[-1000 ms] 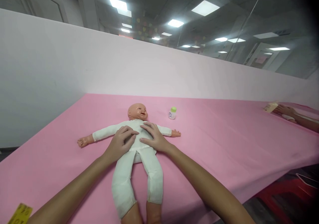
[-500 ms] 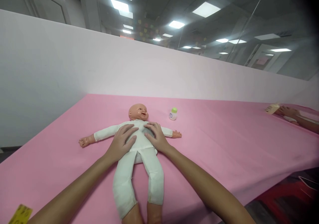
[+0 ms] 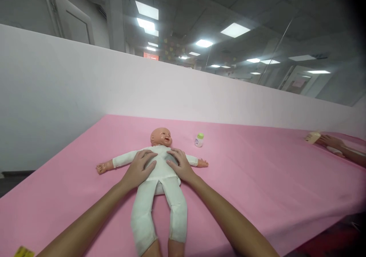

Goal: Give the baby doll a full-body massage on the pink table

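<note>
A baby doll (image 3: 160, 165) in a white suit lies on its back on the pink table (image 3: 257, 181), arms spread and head toward the far wall. My left hand (image 3: 139, 168) rests flat on the doll's chest on the left side. My right hand (image 3: 180, 165) lies on the chest on the right side, fingers spread. Both palms press on the torso; neither hand closes around anything. A small white bottle with a green cap (image 3: 199, 139) stands upright on the table beyond the doll's right-side arm.
A white partition wall (image 3: 85, 89) runs along the table's far edge and left side. At the far right, another person's hand (image 3: 328, 141) lies on the table beside a pale yellow object (image 3: 312, 137). A yellow tag (image 3: 24, 251) shows at the bottom left.
My head has tilted up a little, so the doll sits lower in view. Both hands slid slightly on the doll's chest and stay pressed there.
</note>
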Available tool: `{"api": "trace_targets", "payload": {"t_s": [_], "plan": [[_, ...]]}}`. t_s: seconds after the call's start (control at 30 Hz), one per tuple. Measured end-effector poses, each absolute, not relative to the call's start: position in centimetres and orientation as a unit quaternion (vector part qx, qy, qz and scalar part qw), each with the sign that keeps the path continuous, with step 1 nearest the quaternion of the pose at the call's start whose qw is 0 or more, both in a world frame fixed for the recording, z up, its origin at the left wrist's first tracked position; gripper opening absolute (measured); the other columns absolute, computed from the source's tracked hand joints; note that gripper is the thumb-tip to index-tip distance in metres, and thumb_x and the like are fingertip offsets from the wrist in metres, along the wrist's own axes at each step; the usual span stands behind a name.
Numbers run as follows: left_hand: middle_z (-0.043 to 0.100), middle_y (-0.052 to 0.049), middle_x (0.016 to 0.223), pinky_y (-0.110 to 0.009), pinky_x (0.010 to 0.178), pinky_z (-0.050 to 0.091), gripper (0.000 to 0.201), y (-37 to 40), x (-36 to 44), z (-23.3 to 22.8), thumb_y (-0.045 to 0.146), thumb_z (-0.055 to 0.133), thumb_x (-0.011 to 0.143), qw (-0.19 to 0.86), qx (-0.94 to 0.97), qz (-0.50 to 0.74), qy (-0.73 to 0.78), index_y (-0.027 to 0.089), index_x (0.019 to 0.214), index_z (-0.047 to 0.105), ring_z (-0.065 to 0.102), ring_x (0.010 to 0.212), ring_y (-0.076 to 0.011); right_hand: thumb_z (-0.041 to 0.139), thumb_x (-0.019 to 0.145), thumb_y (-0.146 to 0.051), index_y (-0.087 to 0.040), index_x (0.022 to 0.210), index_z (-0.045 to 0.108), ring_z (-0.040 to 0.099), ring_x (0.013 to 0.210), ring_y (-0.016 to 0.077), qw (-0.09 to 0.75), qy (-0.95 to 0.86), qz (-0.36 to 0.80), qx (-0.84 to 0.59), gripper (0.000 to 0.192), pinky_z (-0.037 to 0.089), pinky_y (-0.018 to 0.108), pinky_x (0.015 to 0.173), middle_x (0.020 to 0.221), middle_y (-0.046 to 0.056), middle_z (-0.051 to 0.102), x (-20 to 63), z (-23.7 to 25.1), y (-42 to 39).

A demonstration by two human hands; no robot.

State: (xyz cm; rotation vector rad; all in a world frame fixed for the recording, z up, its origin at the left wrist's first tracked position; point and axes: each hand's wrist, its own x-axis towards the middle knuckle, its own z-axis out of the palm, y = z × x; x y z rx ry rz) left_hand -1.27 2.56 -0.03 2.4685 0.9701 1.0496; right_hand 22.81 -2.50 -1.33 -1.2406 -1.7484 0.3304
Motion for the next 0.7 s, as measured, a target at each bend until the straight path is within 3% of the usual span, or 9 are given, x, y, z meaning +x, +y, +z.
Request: {"api": "trace_targets", "payload": {"t_s": [0.2,0.43,0.57,0.7], "plan": [[0.063,-0.006,0.118,-0.044,0.103,0.047,0.028,2.5,-2.0,0.5,0.038,0.049,0.1,0.175,0.846,0.378,0.333,0.024,0.114,0.068,0.058,0.114,-0.0259,0.063,0.095,-0.032,-0.028,0.124,0.067,0.055,0.123,0.0242,0.491,-0.708,0.119,-0.494,0.029,0.045,0.042,0.11,0.126,0.007,0.063,23.3,-1.7,-1.9],[0.064,-0.006,0.103,-0.041,0.09,0.05,0.022,1.7,-2.3,0.5,0.034,0.049,0.097,0.196,0.827,0.398,0.345,0.021,0.102,0.066,0.061,0.097,-0.0246,0.062,0.094,-0.033,-0.027,0.125,0.067,0.056,0.124,0.0252,0.498,-0.706,0.127,-0.488,0.032,0.046,0.043,0.11,0.127,0.008,0.063,23.1,-2.4,-1.7],[0.064,-0.008,0.112,-0.044,0.1,0.049,0.023,1.0,-2.3,0.1,0.036,0.053,0.096,0.185,0.826,0.414,0.334,0.022,0.106,0.067,0.06,0.108,-0.0264,0.068,0.091,-0.04,-0.031,0.139,0.06,0.047,0.14,0.0276,0.466,-0.717,0.155,-0.495,0.05,0.039,0.047,0.119,0.145,0.007,0.056,22.9,-2.7,-2.3],[0.058,-0.009,0.138,-0.049,0.116,0.039,0.04,0.7,-2.3,-0.7,0.045,0.062,0.092,0.189,0.837,0.399,0.322,0.027,0.127,0.066,0.051,0.132,-0.0308,0.069,0.09,-0.045,-0.035,0.151,0.048,0.031,0.153,0.03,0.429,-0.73,0.191,-0.496,0.065,0.03,0.053,0.125,0.163,0.005,0.037,22.9,-3.3,-2.8]]}}
